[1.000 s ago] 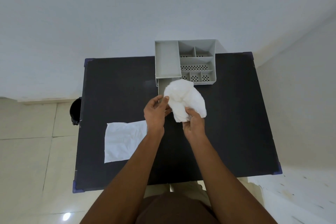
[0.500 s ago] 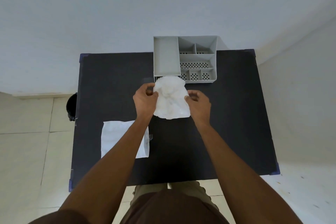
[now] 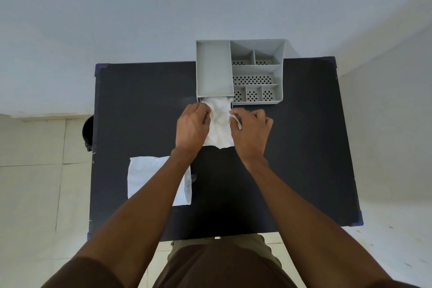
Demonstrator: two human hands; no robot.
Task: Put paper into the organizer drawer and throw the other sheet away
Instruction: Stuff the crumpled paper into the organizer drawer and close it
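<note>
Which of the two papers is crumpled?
The paper held between both hands at the organizer's drawer; the other sheet lies flat on the table's near left.

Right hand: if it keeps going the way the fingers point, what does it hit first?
The right hand points left and slightly away, so probably the crumpled paper it already pinches, then the left hand; depth is unclear.

Bare room, likely a home or plain recording setup: blank pale wall [image 3: 140, 18], cream tiled floor [image 3: 35, 194], one dark table [image 3: 140, 100] bearing a grey desk organizer [image 3: 215, 68]
</note>
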